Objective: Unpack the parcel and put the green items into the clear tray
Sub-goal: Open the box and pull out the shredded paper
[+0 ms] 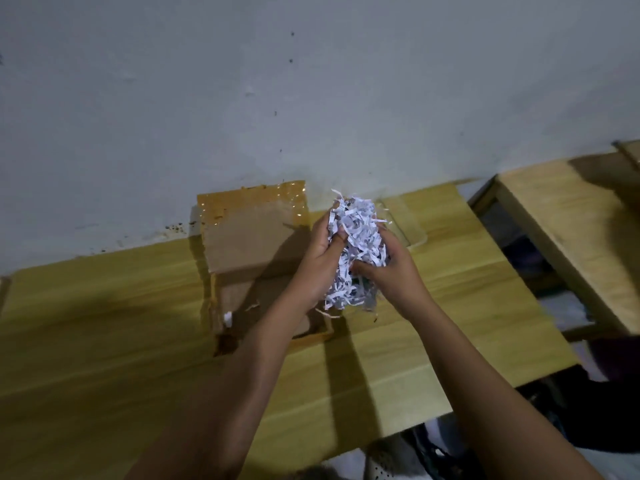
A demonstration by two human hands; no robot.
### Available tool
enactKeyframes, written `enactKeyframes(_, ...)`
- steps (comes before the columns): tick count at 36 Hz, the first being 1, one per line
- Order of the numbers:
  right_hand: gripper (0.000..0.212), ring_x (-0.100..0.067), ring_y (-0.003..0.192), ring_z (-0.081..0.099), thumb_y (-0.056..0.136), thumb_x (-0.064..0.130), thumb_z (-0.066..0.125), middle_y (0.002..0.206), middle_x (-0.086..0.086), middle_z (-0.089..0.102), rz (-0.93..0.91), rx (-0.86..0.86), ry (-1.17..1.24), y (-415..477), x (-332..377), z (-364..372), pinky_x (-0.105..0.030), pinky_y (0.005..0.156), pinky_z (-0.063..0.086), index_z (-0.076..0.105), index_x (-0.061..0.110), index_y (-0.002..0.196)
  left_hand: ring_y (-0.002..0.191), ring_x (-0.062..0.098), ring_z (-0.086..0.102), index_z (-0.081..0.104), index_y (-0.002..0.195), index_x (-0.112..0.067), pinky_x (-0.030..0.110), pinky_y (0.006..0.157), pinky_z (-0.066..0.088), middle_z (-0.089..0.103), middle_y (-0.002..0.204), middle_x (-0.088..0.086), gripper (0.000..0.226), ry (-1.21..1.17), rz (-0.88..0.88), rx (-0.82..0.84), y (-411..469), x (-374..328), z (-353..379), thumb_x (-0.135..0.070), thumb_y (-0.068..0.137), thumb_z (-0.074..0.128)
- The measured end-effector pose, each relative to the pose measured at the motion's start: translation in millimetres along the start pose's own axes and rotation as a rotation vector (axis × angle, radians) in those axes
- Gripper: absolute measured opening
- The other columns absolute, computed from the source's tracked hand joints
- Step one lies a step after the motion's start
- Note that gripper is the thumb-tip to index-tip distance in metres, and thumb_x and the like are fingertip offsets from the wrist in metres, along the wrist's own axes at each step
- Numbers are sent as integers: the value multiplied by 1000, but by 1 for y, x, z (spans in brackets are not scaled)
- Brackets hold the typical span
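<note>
An open cardboard parcel (242, 258) lies on the wooden table (104, 323), its taped flap leaning back against the wall. Both hands hold one wad of white shredded paper (356, 237) above the parcel's right edge. My left hand (322, 258) grips the wad from the left, my right hand (391, 268) from the right and below. Behind the wad a clear tray (412, 226) rests on the table near the wall, partly hidden by the paper. No green item shows. A few paper scraps lie inside the parcel.
A second wooden table or shelf (561, 230) stands at the right across a gap. Dark bags and clutter (519, 420) lie on the floor below the table's right edge. The grey wall (311, 81) runs along the table's back.
</note>
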State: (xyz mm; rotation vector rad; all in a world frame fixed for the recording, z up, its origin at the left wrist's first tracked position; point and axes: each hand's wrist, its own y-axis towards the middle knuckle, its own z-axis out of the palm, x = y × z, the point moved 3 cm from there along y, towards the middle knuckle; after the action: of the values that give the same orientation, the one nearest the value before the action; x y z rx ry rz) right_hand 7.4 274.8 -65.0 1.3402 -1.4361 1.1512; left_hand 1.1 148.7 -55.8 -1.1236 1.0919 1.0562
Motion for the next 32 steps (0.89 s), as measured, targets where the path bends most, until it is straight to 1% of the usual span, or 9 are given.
enactKeyframes(7, 67, -26, 116, 55, 59, 16, 70, 125, -13, 56, 89, -92, -47, -14, -46, -96, -50, 99, 45, 53, 14, 124, 131, 23, 42, 36, 126, -43, 50, 110, 33, 40, 145, 6, 36, -32, -59, 47, 14, 37, 106, -20, 99, 39)
enactKeyframes(12, 70, -23, 116, 55, 58, 24, 69, 124, -10, 56, 162, -81, -89, -26, -101, -146, -45, 98, 46, 53, 15, 126, 134, 24, 39, 39, 125, -41, 48, 112, 31, 38, 145, 8, 35, -43, -141, 45, 18, 91, 165, -22, 96, 44)
enactKeyframes(14, 68, -19, 116, 53, 60, 20, 66, 124, -7, 56, 167, -72, -137, -29, -119, -160, -40, 99, 45, 54, 15, 126, 134, 23, 39, 38, 125, -39, 40, 110, 35, 38, 146, 7, 35, -53, -189, 50, 17, 106, 182, -19, 98, 42)
enactKeyframes(17, 67, -16, 115, 51, 61, 19, 64, 122, -5, 57, 150, -59, -219, -30, -135, -174, -26, 93, 42, 54, 15, 126, 128, 17, 42, 29, 135, -29, 16, 94, 43, 38, 144, 4, 41, -97, -228, 71, 17, 116, 202, -10, 99, 36)
enactKeyframes(19, 62, -17, 113, 52, 64, 17, 67, 119, -4, 58, 136, -45, -255, -28, -141, -181, -20, 87, 40, 55, 16, 125, 130, 16, 40, 24, 141, -25, 19, 97, 41, 36, 144, 2, 45, -86, -248, 90, 19, 121, 207, -11, 99, 35)
enactKeyframes(22, 62, -21, 114, 51, 66, 25, 68, 119, -4, 58, 134, -28, -335, -24, -149, -185, -28, 90, 41, 54, 19, 126, 138, 18, 30, 24, 136, -38, 39, 114, 27, 25, 153, 2, 46, 39, -238, 133, 19, 126, 204, -22, 98, 43)
enactKeyframes(23, 65, -23, 116, 49, 68, 31, 66, 121, -4, 56, 132, -17, -374, -22, -151, -186, -33, 93, 41, 50, 21, 130, 141, 17, 24, 21, 137, -41, 40, 117, 21, 19, 155, 2, 48, 92, -231, 155, 20, 130, 201, -27, 97, 45)
enactKeyframes(26, 72, -28, 126, 36, 79, 29, 68, 136, -10, 40, 179, 10, -433, -21, -154, -186, -38, 101, 34, 34, 22, 142, 144, 13, 5, 8, 147, -32, 23, 108, 11, 0, 157, -2, 60, 381, -201, 194, 21, 129, 192, -33, 97, 41)
enactKeyframes(32, 73, -24, 125, 37, 81, 34, 67, 133, -8, 41, 125, 39, -504, -21, -152, -189, -32, 97, 34, 30, 23, 144, 144, 14, 7, 13, 148, -20, 28, 114, 12, 8, 156, 1, 61, 672, -92, 172, 19, 129, 178, -38, 96, 40)
